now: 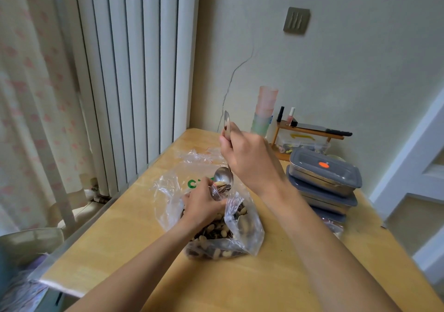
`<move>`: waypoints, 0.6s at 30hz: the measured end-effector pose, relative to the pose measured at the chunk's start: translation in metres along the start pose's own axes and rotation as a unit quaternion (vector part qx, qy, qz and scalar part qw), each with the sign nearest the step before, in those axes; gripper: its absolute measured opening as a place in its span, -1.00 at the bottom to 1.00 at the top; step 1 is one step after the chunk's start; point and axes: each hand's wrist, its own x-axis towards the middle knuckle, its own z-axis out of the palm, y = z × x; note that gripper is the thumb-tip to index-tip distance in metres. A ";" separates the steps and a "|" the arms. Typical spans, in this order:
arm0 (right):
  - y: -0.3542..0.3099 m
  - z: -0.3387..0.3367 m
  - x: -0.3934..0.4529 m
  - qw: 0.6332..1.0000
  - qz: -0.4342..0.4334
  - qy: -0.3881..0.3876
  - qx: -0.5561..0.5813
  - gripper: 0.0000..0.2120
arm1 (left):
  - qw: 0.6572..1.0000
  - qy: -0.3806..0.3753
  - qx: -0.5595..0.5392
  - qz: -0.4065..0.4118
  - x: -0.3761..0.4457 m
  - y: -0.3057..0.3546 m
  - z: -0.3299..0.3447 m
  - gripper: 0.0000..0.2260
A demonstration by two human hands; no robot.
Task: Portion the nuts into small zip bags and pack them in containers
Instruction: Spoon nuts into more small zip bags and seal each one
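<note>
— what's in your hands right now?

— my right hand is curled round the handle of a metal spoon, bowl pointing down and heaped with nuts. my left hand pinches a small zip bag just under the spoon's bowl; the bag is clear and mostly hidden by my fingers, so i can't tell how full it is.

— and where's the main supply?

— in the big clear plastic bag lying open on the table, about the middle of it, right below both hands. it holds the nuts: pale peanuts in the shell mixed with darker pieces. part of the bag carries green lettering, only partly readable.

— the containers?

— a stack of metal containers with grey lids sits by the table's right edge, just beside my right forearm. the top lid has an orange spot in the centre. all lids are on, so i can't see inside.

— anything at the far edge?

— a stack of pastel cups near the wall, and next to it a small wooden rack with little bottles and a dark knife on top.
</note>
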 end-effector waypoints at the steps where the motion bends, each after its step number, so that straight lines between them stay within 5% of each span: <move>1: 0.000 0.000 0.000 1.000 -0.003 0.002 0.000 -0.88 | 1.000 0.004 0.001 0.001 0.000 -0.001 0.000 -0.56; 18: -0.004 0.001 -0.001 1.000 -0.026 0.010 0.003 -0.79 | 1.000 0.009 -0.013 -0.001 -0.006 0.002 -0.002 -0.58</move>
